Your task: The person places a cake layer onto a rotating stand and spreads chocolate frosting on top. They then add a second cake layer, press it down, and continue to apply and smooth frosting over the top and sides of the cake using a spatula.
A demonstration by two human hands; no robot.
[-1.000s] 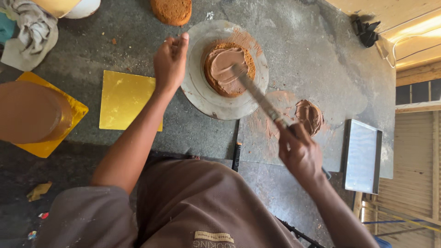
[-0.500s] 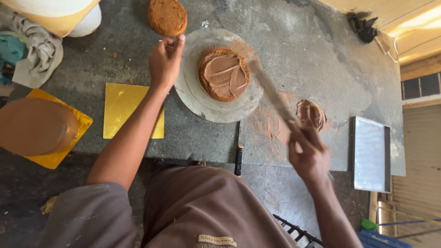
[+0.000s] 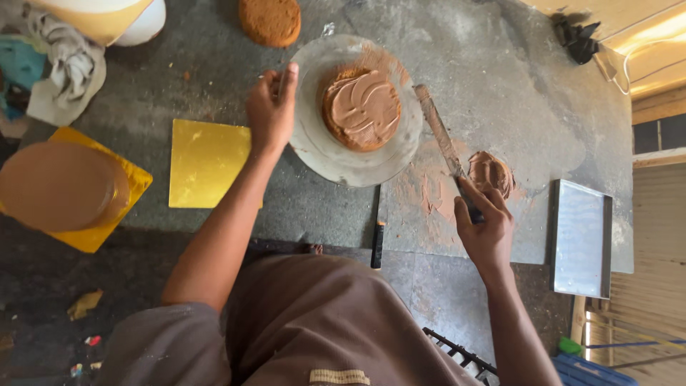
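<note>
From the head camera, the left hand (image 3: 271, 107) rests on the left rim of a round grey turntable (image 3: 314, 146), with the fingers curled over the edge and the index finger pointing up. On the turntable sits a cake (image 3: 361, 107), its top covered with brown cream in curved strokes. The right hand (image 3: 486, 229) is closed around the dark handle of a long spatula (image 3: 439, 136); the blade is off the cake, just beside the right rim of the turntable, and points away from the person. Near this hand a lump of cream (image 3: 489, 171) lies on the counter (image 3: 500, 93), with brown smears around it. A bare cake layer (image 3: 270, 20) lies above the turntable. To the left are a gold board (image 3: 207, 163) and a frosted cake (image 3: 61, 186) on another gold board. A metal tray (image 3: 580, 239) is at the right, and a knife (image 3: 376, 243) lies at the counter edge.
</note>
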